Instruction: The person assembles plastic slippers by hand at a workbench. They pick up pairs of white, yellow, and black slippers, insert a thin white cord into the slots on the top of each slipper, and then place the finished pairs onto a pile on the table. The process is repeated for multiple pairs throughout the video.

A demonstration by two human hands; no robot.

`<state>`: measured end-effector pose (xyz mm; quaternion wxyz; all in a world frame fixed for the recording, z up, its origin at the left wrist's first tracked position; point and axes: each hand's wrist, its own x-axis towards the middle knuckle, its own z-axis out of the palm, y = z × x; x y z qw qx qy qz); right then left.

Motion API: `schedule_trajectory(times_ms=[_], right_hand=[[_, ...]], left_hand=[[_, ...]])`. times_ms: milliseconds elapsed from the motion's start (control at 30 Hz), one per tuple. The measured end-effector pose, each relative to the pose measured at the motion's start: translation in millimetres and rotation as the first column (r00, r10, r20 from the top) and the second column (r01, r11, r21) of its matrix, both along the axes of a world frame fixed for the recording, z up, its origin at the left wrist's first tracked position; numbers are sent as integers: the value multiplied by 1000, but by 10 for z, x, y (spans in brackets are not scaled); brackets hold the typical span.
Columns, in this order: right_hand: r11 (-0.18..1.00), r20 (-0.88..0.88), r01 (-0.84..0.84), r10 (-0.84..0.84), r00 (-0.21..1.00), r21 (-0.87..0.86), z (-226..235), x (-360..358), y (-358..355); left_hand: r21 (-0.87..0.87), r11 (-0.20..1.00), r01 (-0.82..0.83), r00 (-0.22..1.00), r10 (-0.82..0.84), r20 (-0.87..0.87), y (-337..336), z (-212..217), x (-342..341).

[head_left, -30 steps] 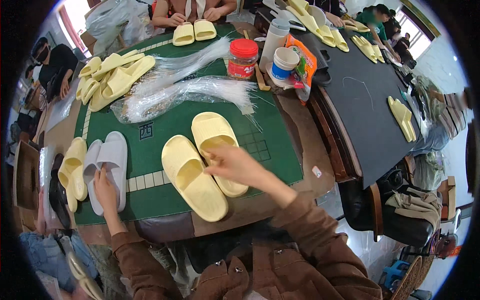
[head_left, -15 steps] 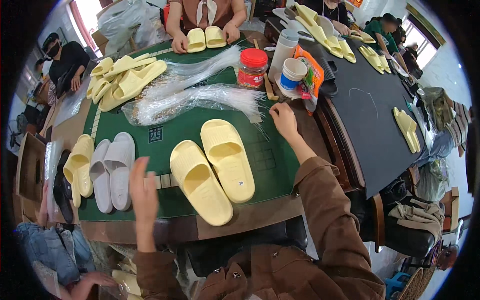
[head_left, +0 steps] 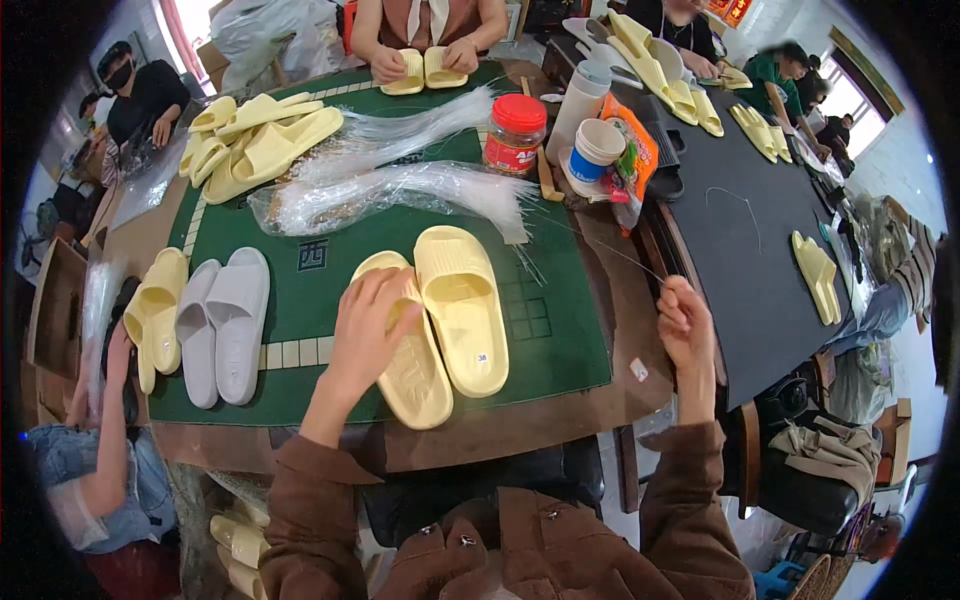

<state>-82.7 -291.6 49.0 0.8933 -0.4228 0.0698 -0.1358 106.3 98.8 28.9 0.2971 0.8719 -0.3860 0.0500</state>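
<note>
Two pale yellow slippers lie side by side on the green mat (head_left: 300,262). My left hand (head_left: 365,328) lies on the left yellow slipper (head_left: 412,372), fingers curled over its strap. The right yellow slipper (head_left: 462,300) is untouched. My right hand (head_left: 685,322) is over the table's brown right edge, fingers pinched on a thin clear plastic strand (head_left: 610,250). The strand runs back toward a bundle of clear plastic strands (head_left: 400,190) lying across the mat.
A pale lilac slipper pair (head_left: 222,322) and a yellow slipper (head_left: 155,310) lie at the left, with a yellow slipper pile (head_left: 260,140) behind. A red-lidded jar (head_left: 515,132), cup (head_left: 593,152) and bottle (head_left: 582,92) stand at the back right. A black table (head_left: 740,240) adjoins. Other people sit around.
My left hand came up from the front edge onto the left yellow slipper. My right hand drew back from the bundle toward the right edge, pulling out a strand.
</note>
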Motion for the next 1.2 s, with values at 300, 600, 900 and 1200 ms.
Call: schedule_trajectory(times_ms=[300, 600, 900, 1200], right_hand=[[745, 292, 465, -364, 884, -478, 561, -769, 500], [801, 465, 422, -207, 861, -425, 961, -1036, 819], [774, 359, 276, -67, 931, -571, 926, -515, 1526], [859, 283, 450, -381, 880, -243, 660, -414, 1291]], left_hand=[[2, 1000, 3, 995, -3, 105, -709, -121, 434], [-590, 794, 144, 905, -347, -246, -845, 545, -621], [-652, 713, 259, 527, -670, -523, -477, 587, -1469], [-297, 944, 144, 987, -114, 116, 246, 465, -1229]])
